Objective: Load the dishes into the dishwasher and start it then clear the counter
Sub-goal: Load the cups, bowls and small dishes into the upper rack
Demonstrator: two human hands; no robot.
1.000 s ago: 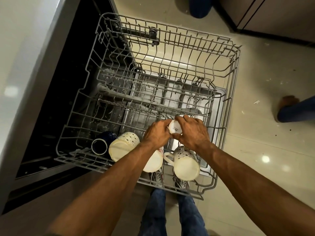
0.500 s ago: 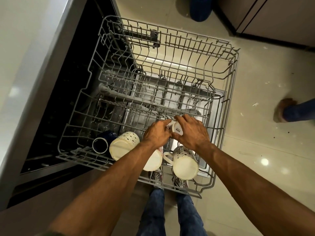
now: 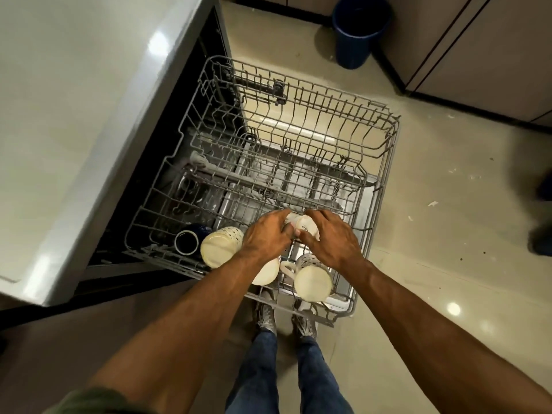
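Head view: I am looking straight down into the pulled-out upper rack (image 3: 385,150), and both my hands are working one small white cup (image 3: 304,227) in its near right part. My left hand (image 3: 265,234) is curling its fingers round the cup's left side; my right hand (image 3: 331,237) is closing over its right side and top, the base with its printed mark facing up at me. Since a second ago the cup and both hands are sitting in much the same spot, just beyond the near row; only my head is tilting back, so a blue bin (image 3: 358,31) on the floor is coming into view. I judge I am seating the cup mouth-down, not yet letting go. Just nearer me, three pale mugs are lying on their sides: one (image 3: 219,248) left of my wrist, one (image 3: 267,271) half under it, one (image 3: 312,279) by my right hand. A dark mug (image 3: 188,242) is lying leftmost. Most of the rack is standing bare, so loading looks early; starting the machine and the counter (image 3: 59,115) are waiting.
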